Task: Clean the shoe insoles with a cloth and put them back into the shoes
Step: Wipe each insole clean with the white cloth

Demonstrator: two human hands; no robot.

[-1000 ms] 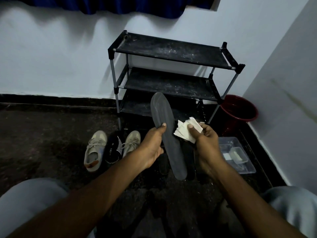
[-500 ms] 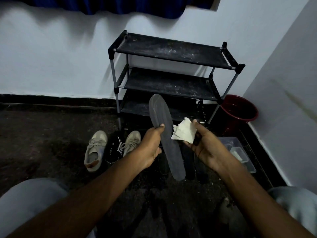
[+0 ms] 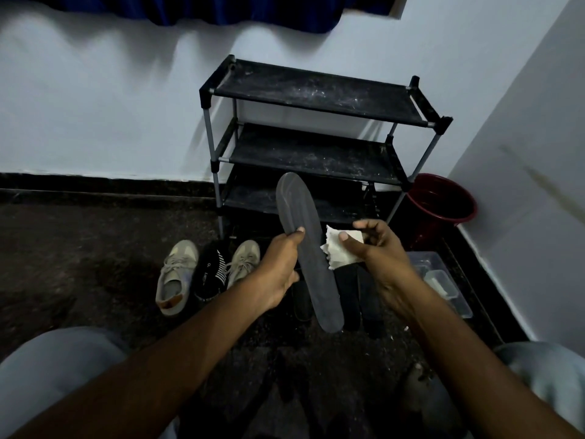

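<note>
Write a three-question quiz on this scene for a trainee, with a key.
1. True or false: the left hand grips the insole.
2. What does the right hand pinch? A) a brush B) a white cloth C) a shoe
3. Fill in: the red bucket stands to the ___ of the shoe rack.

Key: 1 true; 2 B; 3 right.
</note>
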